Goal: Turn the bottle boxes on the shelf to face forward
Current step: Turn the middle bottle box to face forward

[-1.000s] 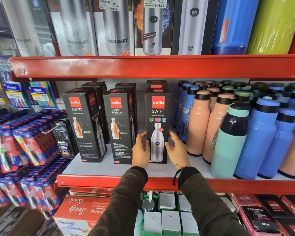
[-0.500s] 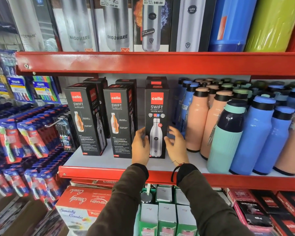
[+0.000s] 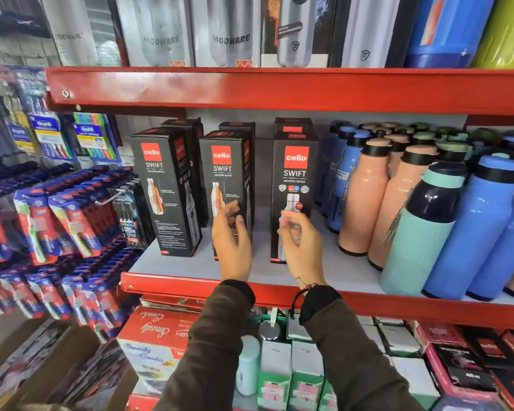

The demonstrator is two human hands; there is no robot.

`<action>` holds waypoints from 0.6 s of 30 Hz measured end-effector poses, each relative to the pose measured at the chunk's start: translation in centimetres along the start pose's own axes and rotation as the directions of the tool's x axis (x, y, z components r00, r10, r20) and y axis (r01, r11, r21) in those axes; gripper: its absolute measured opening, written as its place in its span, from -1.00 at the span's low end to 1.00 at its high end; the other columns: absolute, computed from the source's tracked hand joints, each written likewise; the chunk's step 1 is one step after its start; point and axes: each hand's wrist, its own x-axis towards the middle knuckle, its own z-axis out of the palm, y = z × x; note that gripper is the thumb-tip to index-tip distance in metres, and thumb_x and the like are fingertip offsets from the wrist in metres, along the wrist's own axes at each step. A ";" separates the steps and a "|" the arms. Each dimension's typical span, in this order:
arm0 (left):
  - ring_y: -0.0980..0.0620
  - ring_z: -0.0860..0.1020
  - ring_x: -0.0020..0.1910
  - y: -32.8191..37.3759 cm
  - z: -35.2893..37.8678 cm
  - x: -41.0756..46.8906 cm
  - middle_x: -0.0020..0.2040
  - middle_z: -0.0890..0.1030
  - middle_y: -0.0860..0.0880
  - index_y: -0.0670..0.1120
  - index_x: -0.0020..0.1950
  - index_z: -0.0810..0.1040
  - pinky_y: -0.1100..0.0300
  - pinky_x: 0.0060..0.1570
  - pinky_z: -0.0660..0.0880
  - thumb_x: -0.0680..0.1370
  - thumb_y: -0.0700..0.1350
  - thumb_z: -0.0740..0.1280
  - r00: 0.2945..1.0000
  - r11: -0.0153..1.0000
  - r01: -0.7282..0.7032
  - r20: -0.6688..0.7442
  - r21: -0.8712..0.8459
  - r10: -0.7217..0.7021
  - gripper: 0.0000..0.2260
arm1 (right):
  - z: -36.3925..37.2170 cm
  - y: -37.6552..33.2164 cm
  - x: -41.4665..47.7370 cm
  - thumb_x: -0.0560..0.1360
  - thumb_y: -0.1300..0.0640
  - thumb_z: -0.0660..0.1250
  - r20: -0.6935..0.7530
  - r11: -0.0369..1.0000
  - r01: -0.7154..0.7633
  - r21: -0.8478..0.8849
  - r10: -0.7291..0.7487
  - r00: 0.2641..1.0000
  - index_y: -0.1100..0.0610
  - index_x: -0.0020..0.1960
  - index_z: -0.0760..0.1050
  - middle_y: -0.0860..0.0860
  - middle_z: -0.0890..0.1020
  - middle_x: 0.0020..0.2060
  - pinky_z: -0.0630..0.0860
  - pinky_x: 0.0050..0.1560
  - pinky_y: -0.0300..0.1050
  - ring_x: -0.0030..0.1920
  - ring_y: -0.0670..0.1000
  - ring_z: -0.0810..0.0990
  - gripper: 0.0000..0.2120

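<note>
Three black Cello Swift boxes are standing on the grey shelf point(image 3: 196, 268). The right box point(image 3: 294, 185) is facing forward; the middle box point(image 3: 224, 179) and left box point(image 3: 163, 185) are sitting angled. Left hand point(image 3: 230, 241) and right hand point(image 3: 301, 244) are hovering with fingers spread, gripping nothing.

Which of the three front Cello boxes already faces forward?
The right-hand box, behind the right hand: it shows only its front panel with a silver bottle. The middle box and left box show side panels too.
</note>
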 end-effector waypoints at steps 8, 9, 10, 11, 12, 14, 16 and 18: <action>-0.07 0.38 0.43 -3.9 -3.9 3.9 0.34 0.39 -0.01 -0.10 0.47 0.36 -0.10 0.45 0.34 0.64 -0.15 0.14 0.994 0.990 0.105 0.014 0.091 -0.107 -0.62 | 6.0 -1.0 0.6 0.62 0.18 0.25 0.147 0.993 -0.121 -0.006 0.121 0.982 0.14 0.44 0.41 0.02 0.54 0.36 0.33 0.06 -0.66 0.30 -0.03 0.55 -0.62; -0.04 0.38 0.45 -4.2 -4.3 4.2 0.39 0.40 -0.04 -0.12 0.49 0.35 0.02 0.48 0.33 0.66 -0.15 0.14 0.988 0.987 0.135 0.057 0.087 -0.141 -0.62 | 6.5 -0.9 0.6 0.63 0.16 0.25 0.149 0.991 -0.131 -0.022 0.132 0.980 0.13 0.45 0.40 0.02 0.53 0.38 0.32 0.05 -0.67 0.32 -0.03 0.54 -0.61; 0.01 0.38 0.46 -4.4 -4.5 4.4 0.44 0.41 -0.06 -0.13 0.51 0.34 0.23 0.46 0.32 0.68 -0.16 0.14 0.979 0.982 0.171 0.097 0.077 -0.178 -0.61 | 7.0 -0.9 0.6 0.63 0.15 0.24 0.148 0.989 -0.141 -0.041 0.146 0.978 0.11 0.46 0.39 0.02 0.52 0.38 0.31 0.07 -0.65 0.32 -0.03 0.54 -0.60; 0.06 0.38 0.46 -4.4 -4.8 4.5 0.47 0.42 -0.08 -0.14 0.53 0.33 0.45 0.38 0.29 0.68 -0.16 0.14 0.966 0.975 0.215 0.130 0.065 -0.221 -0.61 | 7.4 -0.9 0.5 0.63 0.14 0.24 0.144 0.987 -0.152 -0.056 0.158 0.977 0.10 0.47 0.38 0.02 0.52 0.39 0.33 0.11 -0.59 0.33 -0.02 0.54 -0.59; 0.10 0.36 0.45 -4.4 -5.0 4.6 0.49 0.41 -0.08 -0.15 0.53 0.33 0.56 0.29 0.25 0.69 -0.15 0.14 0.951 0.965 0.255 0.166 0.063 -0.262 -0.61 | 7.9 -0.9 0.5 0.63 0.13 0.24 0.141 0.984 -0.166 -0.063 0.174 0.975 0.09 0.47 0.37 0.02 0.52 0.38 0.36 0.15 -0.48 0.33 -0.01 0.55 -0.59; 0.19 0.32 0.44 -4.5 -5.4 4.7 0.53 0.39 -0.02 -0.10 0.56 0.30 0.47 0.34 0.18 0.71 -0.06 0.09 0.915 0.944 0.323 0.233 0.063 -0.328 -0.59 | 8.6 -0.7 0.3 0.63 0.12 0.24 0.130 0.979 -0.188 -0.075 0.197 0.972 0.10 0.47 0.37 0.04 0.55 0.36 0.42 0.17 -0.35 0.29 0.02 0.59 -0.58; 0.19 0.31 0.45 -4.4 -5.7 4.8 0.52 0.39 0.01 -0.05 0.55 0.32 0.26 0.49 0.16 0.71 0.04 0.04 0.877 0.913 0.407 0.278 0.004 -0.392 -0.57 | 9.2 -0.5 0.1 0.62 0.13 0.24 0.111 0.976 -0.192 -0.099 0.202 0.973 0.12 0.47 0.38 0.06 0.58 0.31 0.45 0.07 -0.44 0.22 0.05 0.64 -0.58; 0.13 0.40 0.42 -4.0 -5.9 5.1 0.47 0.44 0.00 -0.05 0.53 0.36 0.14 0.52 0.24 0.70 0.08 0.00 0.842 0.860 0.500 0.290 -0.104 -0.454 -0.55 | 9.7 -0.5 0.0 0.60 0.11 0.27 0.089 0.973 -0.192 -0.129 0.204 0.975 0.11 0.46 0.39 0.05 0.64 0.21 0.49 0.04 -0.40 0.14 0.04 0.66 -0.57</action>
